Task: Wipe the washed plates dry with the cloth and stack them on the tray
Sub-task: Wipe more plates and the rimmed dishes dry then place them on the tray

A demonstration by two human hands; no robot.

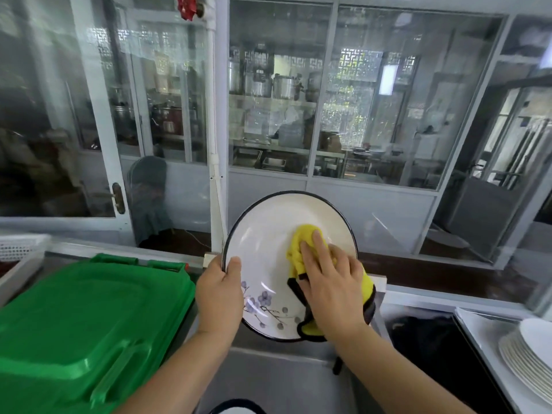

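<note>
Two hands work on one plate [268, 249], held up in front of the person above a steel sink [277, 375]; the plate is tipped up on edge, its white inner face turned toward the camera and its dark rim running all round; it is round, so no long axis shows, but the blue blossom sprig painted on it lies along the lower left part, nearest the left hand [219, 297]. That hand grips the plate's left rim, thumb curled over the front face, the other fingers hidden behind the plate. The right hand [331, 285] lies flat on a yellow cloth [301, 243] with a dark border, fingers fairly straight and pressing it against the right half of the plate's face; part of the cloth is covered by the hand, and a fold hangs below the plate's lower edge.

A green plastic lid [86, 327] fills the lower left, cut off by the frame; a stack of white plates [528, 360] stands at the far right on the bench [478, 333], also cut off, and what it rests on cannot be made out. A second dark-rimmed plate edge [239, 409] shows at the bottom border, mostly out of view; beyond the window panes [298, 115] the pots and shelves are blurred by reflections.
</note>
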